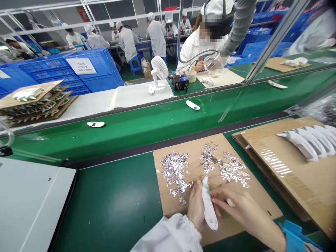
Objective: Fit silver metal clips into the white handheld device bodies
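Observation:
My left hand (196,203) is closed around a white ear thermometer housing (209,210), its narrow tip and green ring pointing away from me. Against the housing's right side, my right hand (235,201) has its fingers pinched together. Whatever small part sits between those fingertips is hidden; a pale rounded piece (230,202) shows by the curled fingers. Both hands are above a brown cardboard sheet (168,206). Small shiny metal pieces lie on it in a left pile (174,166), a middle pile (208,154) and a right pile (233,169).
At right, stacked cardboard (252,147) bears several white housings (301,143) and a row of small strips (275,162). A green conveyor belt (147,117) carries white covers (193,105). A grey box (31,203) stands left. Across the belt, a co-worker (193,49) sits near a fan (159,73).

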The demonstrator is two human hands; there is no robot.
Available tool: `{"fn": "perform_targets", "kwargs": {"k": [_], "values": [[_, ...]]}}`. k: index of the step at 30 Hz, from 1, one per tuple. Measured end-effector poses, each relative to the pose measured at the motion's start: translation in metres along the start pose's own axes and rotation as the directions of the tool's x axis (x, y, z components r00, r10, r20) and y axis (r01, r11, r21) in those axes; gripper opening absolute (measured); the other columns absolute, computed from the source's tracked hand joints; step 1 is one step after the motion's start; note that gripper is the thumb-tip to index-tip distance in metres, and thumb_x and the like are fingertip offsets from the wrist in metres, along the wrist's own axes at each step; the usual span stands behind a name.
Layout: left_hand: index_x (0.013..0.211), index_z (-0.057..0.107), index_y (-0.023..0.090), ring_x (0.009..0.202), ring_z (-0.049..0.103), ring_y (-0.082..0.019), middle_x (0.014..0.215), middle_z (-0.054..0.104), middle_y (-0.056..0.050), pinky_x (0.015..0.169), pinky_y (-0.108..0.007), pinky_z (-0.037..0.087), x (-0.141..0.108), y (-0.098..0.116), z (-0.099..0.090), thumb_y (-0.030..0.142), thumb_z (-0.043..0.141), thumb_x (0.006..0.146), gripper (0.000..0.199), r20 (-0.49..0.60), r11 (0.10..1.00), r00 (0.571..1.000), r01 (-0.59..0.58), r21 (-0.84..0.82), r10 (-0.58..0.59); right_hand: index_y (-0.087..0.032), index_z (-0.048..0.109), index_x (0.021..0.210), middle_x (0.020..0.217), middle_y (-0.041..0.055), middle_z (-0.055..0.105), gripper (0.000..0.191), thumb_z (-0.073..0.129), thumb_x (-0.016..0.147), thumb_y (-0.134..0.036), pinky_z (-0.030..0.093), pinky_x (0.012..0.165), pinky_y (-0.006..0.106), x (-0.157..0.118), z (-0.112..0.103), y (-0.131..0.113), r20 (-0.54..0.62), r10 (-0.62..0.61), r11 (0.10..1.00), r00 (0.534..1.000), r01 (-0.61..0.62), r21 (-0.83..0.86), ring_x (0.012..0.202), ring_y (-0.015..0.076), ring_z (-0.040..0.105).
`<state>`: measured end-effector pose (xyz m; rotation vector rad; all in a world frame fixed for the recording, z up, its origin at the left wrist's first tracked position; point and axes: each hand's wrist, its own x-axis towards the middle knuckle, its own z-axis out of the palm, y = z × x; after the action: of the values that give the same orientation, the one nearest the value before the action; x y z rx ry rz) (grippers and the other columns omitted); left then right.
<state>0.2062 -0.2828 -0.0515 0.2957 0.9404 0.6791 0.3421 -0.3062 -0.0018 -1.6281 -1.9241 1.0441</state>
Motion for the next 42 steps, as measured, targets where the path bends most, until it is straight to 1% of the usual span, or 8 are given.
{"fn": "perform_targets", "kwargs": {"k": [7,13,20,22,28,30,35,42], "values": [[0.082,0.049,0.019,0.030,0.047,-0.012,0.044,0.050,0.004,0.030,-0.020,0.035,0.000,0.000,0.002,0.068,0.050,0.076,0.050,-0.017,0.999,0.998,-0.054,0.002,0.054,-0.024,0.061,0.096,0.087,0.0024,0.064,0.018,0.044,0.095,-0.028,0.051,0.074,0.031,-0.003,0.000,0.000,0.009,-0.131,0.991,0.991,0.131,-0.028,0.081,0.0171,0.063],[0.090,0.050,0.018,0.034,0.048,-0.009,0.054,0.051,0.005,0.033,-0.018,0.033,-0.003,0.001,0.003,0.063,0.061,0.071,0.050,-0.048,0.996,0.998,-0.036,-0.085,0.032,-0.023,0.063,0.099,0.094,0.0051,0.062,0.019,0.045,0.095,-0.027,0.054,0.069,0.027,-0.002,0.006,0.004,-0.028,-0.229,0.972,0.973,0.227,-0.066,0.076,0.0157,0.064],[0.088,0.052,0.016,0.036,0.050,-0.010,0.051,0.052,0.004,0.034,-0.020,0.037,-0.005,0.004,0.004,0.064,0.060,0.072,0.050,-0.082,0.991,0.996,-0.030,-0.130,0.019,-0.027,0.061,0.114,0.085,0.0041,0.058,0.027,0.041,0.096,-0.032,0.053,0.064,0.027,-0.010,0.004,-0.001,-0.009,-0.188,0.970,0.982,0.184,-0.161,0.072,0.0152,0.062],[0.087,0.050,0.017,0.032,0.049,-0.011,0.051,0.053,0.004,0.030,-0.020,0.036,-0.007,0.002,0.002,0.065,0.055,0.075,0.050,-0.043,0.994,0.999,-0.029,-0.101,0.025,-0.028,0.062,0.112,0.085,0.0039,0.059,0.028,0.041,0.096,-0.032,0.052,0.065,0.027,-0.009,0.001,-0.001,0.009,-0.163,0.972,0.987,0.162,-0.171,0.072,0.0156,0.062],[0.089,0.043,0.020,0.028,0.052,-0.016,0.057,0.058,0.002,0.021,-0.021,0.035,-0.025,-0.015,-0.006,0.058,0.048,0.082,0.039,0.244,0.996,0.970,0.031,-0.081,-0.010,-0.023,0.063,0.096,0.091,0.0062,0.065,0.023,0.043,0.093,-0.035,0.051,0.068,0.030,0.024,-0.012,-0.001,-0.220,-0.050,0.992,0.974,0.023,-0.124,0.080,0.0195,0.063],[0.090,0.043,0.020,0.028,0.052,-0.015,0.058,0.059,0.001,0.021,-0.021,0.037,-0.029,-0.020,-0.010,0.056,0.046,0.083,0.037,0.326,0.992,0.945,0.040,-0.123,0.003,-0.022,0.063,0.093,0.090,0.0055,0.065,0.022,0.045,0.093,-0.035,0.050,0.069,0.031,0.040,-0.010,-0.003,-0.175,-0.069,0.990,0.982,0.046,-0.132,0.080,0.0194,0.062],[0.095,0.049,0.015,0.029,0.052,-0.014,0.055,0.058,0.000,0.023,-0.020,0.038,-0.029,-0.025,-0.017,0.052,0.047,0.084,0.038,0.456,0.977,0.886,0.022,-0.211,0.078,-0.023,0.065,0.091,0.100,0.0018,0.064,0.012,0.054,0.087,-0.020,0.049,0.077,0.031,0.071,0.009,-0.004,0.100,-0.117,0.956,0.988,0.140,-0.258,0.086,0.0173,0.063],[0.091,0.051,0.015,0.028,0.052,-0.014,0.053,0.057,-0.001,0.023,-0.020,0.039,-0.025,-0.025,-0.019,0.049,0.048,0.084,0.034,0.443,0.963,0.890,0.017,-0.268,0.108,-0.020,0.063,0.079,0.090,0.0024,0.063,0.013,0.054,0.082,-0.012,0.047,0.072,0.031,0.078,0.017,-0.001,0.166,-0.094,0.924,0.982,0.148,-0.352,0.081,0.0183,0.062]]}}
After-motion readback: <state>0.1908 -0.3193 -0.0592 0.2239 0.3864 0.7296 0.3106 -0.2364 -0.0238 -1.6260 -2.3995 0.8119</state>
